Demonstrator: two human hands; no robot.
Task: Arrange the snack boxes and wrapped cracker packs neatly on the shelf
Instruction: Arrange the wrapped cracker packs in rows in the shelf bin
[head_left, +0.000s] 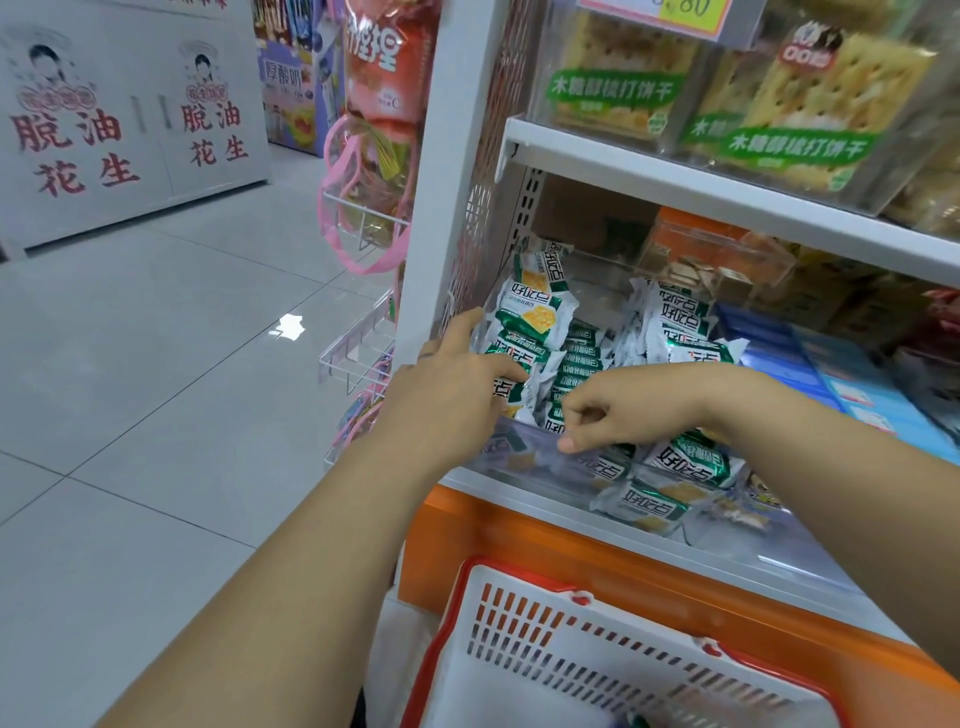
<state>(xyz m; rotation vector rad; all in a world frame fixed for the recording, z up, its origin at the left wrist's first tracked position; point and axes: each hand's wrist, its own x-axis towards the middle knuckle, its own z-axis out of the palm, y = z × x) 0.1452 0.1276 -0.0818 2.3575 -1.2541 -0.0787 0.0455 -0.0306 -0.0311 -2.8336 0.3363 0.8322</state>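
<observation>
**Squaring the cracker packs in the clear bin**

The green-and-white wrapped cracker packs (540, 317) lay jumbled inside the clear bin (540, 470), some upright at its left end, others flat against its front wall. The left hand (457, 374) pressed the left-end stack with its fingers stretched out. The right hand (613, 415) curled over the front wall (whether it pinched a pack, I could not tell). Best to brace the stack, then stand the loose packs upright, labels outward.
</observation>
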